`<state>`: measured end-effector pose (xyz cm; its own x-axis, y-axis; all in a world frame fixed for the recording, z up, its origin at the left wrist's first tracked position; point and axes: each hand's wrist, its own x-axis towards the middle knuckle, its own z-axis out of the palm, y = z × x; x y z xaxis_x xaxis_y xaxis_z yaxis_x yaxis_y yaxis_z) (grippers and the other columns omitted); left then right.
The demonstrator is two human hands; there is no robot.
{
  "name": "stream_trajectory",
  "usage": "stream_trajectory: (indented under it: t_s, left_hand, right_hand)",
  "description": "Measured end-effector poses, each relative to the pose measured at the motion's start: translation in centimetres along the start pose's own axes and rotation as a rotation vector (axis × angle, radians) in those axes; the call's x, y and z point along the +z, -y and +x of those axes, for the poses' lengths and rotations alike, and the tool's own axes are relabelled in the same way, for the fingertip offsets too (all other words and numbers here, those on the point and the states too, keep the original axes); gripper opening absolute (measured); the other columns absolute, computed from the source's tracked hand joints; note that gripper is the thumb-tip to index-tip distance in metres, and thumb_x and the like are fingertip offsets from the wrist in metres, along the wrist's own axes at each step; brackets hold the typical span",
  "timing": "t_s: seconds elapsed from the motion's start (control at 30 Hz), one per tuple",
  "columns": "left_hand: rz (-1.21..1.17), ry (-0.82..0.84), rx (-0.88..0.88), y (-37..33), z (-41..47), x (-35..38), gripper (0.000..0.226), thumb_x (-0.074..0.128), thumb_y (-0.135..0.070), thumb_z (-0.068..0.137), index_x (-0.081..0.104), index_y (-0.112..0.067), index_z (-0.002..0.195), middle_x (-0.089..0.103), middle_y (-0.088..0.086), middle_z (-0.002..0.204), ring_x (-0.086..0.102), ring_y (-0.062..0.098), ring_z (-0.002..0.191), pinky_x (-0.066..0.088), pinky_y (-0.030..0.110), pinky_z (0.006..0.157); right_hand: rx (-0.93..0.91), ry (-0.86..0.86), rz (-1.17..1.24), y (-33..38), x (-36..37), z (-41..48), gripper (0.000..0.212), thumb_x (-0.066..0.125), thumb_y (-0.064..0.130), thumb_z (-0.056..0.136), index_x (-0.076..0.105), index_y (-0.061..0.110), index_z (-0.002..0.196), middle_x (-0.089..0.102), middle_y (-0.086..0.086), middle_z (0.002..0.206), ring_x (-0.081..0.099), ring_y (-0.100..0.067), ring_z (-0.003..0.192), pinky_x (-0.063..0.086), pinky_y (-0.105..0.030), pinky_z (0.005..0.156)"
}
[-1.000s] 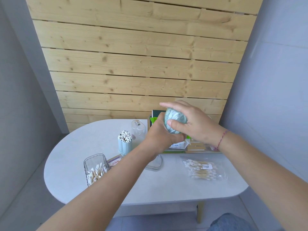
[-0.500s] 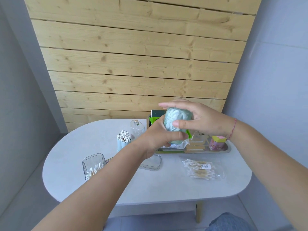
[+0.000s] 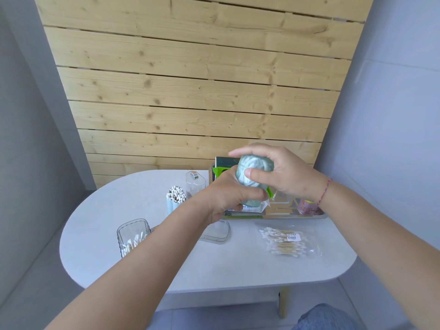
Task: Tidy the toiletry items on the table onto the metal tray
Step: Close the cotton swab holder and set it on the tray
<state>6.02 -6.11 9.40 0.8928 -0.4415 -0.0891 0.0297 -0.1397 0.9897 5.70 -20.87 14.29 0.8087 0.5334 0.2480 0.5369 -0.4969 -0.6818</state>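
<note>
Head view: left hand (image 3: 228,198) and right hand (image 3: 287,178) grip green jar (image 3: 256,166).

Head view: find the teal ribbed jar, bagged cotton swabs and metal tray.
teal ribbed jar (image 3: 256,163), head view, lid.
bagged cotton swabs (image 3: 285,241), head view, middle.
metal tray (image 3: 292,216), head view, front rim.

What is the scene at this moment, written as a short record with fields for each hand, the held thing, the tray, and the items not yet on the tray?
left hand: grips the lower part of the pale green jar
right hand: fingers curled round the top of the jar
jar position: held in the air, off the table
on the metal tray: wipes pack, pink jar
off the tray: bag of cotton swabs, clear lid, clear box of swabs, blue cup of swabs, clear container
</note>
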Motion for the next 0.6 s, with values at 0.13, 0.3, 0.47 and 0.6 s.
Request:
stream_trajectory:
  t_s: [0.13,0.3,0.47,0.6]
  left_hand:
    - [-0.006,0.015,0.011,0.1,0.1,-0.1,0.030,0.071,-0.015,0.070,0.053,-0.030,0.088,0.053,-0.022,0.054,0.049,-0.003,0.050,0.034,0.015,0.045]
    - [0.045,0.002,0.069,-0.1,0.0,-0.3,0.032,0.070,-0.020,0.066,0.055,-0.027,0.093,0.055,-0.022,0.059,0.051,-0.003,0.054,0.038,0.015,0.046]
    - [0.074,-0.012,0.138,0.2,-0.1,-0.3,0.034,0.072,-0.019,0.066,0.058,-0.029,0.096,0.060,-0.020,0.069,0.055,-0.004,0.062,0.042,0.012,0.049]
    - [0.006,-0.017,0.134,0.6,0.2,-0.1,0.057,0.080,-0.019,0.071,0.052,-0.022,0.120,0.065,-0.012,0.092,0.061,0.000,0.078,0.044,0.007,0.053]
  right_hand:
    - [-0.034,-0.011,-0.077,0.1,0.1,0.1,0.035,0.057,0.021,0.086,0.059,0.038,0.117,0.060,0.009,0.122,0.055,-0.007,0.112,0.044,-0.025,0.097]
    - [-0.091,-0.023,-0.176,0.3,0.1,0.1,0.033,0.057,0.022,0.092,0.057,0.028,0.124,0.056,0.007,0.126,0.049,-0.006,0.120,0.037,-0.028,0.106]
    - [-0.120,-0.058,-0.218,0.2,0.7,-0.3,0.038,0.059,0.016,0.088,0.058,0.030,0.123,0.055,0.010,0.128,0.047,-0.005,0.123,0.035,-0.029,0.108]
    - [0.060,0.047,0.030,-0.8,-0.6,-1.1,0.060,0.060,0.028,0.088,0.033,0.031,0.142,0.041,0.008,0.145,0.041,-0.003,0.131,0.035,-0.030,0.111]
